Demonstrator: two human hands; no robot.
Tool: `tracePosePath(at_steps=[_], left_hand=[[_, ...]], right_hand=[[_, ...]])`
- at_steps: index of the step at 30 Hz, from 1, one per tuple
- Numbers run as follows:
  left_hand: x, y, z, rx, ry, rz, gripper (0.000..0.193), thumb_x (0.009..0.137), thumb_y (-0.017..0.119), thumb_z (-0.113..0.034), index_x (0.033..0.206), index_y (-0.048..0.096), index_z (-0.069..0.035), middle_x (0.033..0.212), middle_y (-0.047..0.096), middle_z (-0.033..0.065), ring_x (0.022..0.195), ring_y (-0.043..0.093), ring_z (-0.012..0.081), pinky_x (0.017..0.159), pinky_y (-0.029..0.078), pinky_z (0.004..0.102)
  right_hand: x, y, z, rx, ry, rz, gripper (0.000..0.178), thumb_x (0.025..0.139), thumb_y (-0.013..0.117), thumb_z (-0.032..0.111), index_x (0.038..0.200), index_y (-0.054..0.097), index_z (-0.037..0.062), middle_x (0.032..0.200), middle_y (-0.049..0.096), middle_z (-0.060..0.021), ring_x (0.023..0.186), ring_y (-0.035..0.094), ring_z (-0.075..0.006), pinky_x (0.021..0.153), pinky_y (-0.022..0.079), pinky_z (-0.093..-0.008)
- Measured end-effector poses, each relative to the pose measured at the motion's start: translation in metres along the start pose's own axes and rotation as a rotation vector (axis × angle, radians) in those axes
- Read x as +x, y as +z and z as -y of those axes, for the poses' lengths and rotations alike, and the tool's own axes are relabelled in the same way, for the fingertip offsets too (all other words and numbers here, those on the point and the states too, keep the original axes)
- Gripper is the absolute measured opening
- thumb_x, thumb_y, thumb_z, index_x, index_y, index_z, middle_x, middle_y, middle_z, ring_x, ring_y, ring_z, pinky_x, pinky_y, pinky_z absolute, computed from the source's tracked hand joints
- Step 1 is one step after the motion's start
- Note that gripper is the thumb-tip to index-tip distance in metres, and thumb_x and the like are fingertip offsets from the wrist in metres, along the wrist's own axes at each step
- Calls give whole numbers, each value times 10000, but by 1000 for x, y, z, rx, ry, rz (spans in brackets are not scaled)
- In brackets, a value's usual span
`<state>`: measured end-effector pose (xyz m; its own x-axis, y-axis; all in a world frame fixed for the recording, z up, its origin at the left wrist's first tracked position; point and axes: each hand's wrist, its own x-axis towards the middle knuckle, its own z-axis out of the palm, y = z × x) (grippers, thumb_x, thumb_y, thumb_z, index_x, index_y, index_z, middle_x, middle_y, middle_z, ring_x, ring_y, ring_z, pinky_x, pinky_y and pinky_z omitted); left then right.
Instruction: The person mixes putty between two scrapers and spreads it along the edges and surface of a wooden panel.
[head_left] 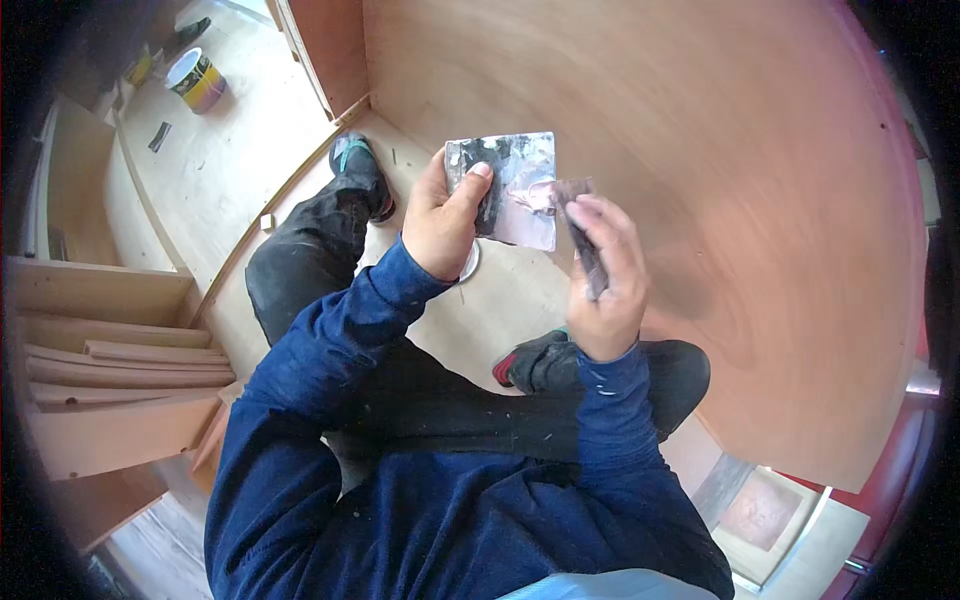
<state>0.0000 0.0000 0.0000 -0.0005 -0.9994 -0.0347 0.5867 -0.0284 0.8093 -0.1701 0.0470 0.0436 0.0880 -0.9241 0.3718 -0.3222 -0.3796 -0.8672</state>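
My left hand point(442, 222) grips a square, paint-smeared plate point(528, 226) by its left side, the thumb lying on top. Pinkish filler paste point(533, 198) sits toward the plate's right side, with dark and white smears around it. My right hand point(614, 285) is closed around a dark putty knife point(585, 246), somewhat blurred. The knife's blade meets the paste at the plate's right edge. Below the plate, a white round rim point(470, 263) shows partly behind my left wrist; the rest of it is hidden.
A large curved plywood panel point(760, 230) rises close by on the right. Stacked wooden boards point(130, 365) lie in a frame at left. Far left, a yellow-and-dark bucket point(197, 82) and a small dark strip point(160, 137) rest on the pale board. My feet stand near the panel.
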Motion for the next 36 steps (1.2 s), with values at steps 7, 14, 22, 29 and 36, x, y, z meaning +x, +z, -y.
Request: tracePosePath(at_steps=[7,14,22,29,36], left_hand=[[-3,0,-4,163,76,-25,224,968,519,-79,1159,522,38,983,639,47,863,592,87,787,490,242],[-1,0,-6,353,198,36,214,961,526,-78,1143,520,35,973,637,68,851,602,96,750,504,248],[4,7,-12,-195,-40,-9,238,949,515,-43,1174,488,29,1034,635,92,882,636,136,786,534,279],[-2,5,-20,430,366,62,179,955,525,-71,1105,530,26,856,625,63,740,587,115,684,481,256],[-5,6,-20,698,393,65,116,935,532,-41,1039,541,10,765,634,102,684,620,156,626,488,288]], right_hand=[[-6,-1,2,-778,-320,49,517,593,546,-77,1069,684,69,1142,606,-110,1107,564,-333,968,417,-439],[7,-9,15,-620,-405,59,545,617,553,-133,1120,663,45,1135,602,-147,1090,578,-344,957,457,-428],[-6,14,-35,-495,-274,-85,470,685,456,-189,1076,643,-6,1143,593,-189,1073,605,-323,922,491,-364],[15,-17,-2,-590,-345,-76,536,632,459,-198,1082,661,13,1096,622,-164,1104,592,-354,962,461,-422],[8,7,6,-718,-405,130,541,578,526,-90,1074,681,61,1088,610,-143,1114,559,-373,968,433,-454]])
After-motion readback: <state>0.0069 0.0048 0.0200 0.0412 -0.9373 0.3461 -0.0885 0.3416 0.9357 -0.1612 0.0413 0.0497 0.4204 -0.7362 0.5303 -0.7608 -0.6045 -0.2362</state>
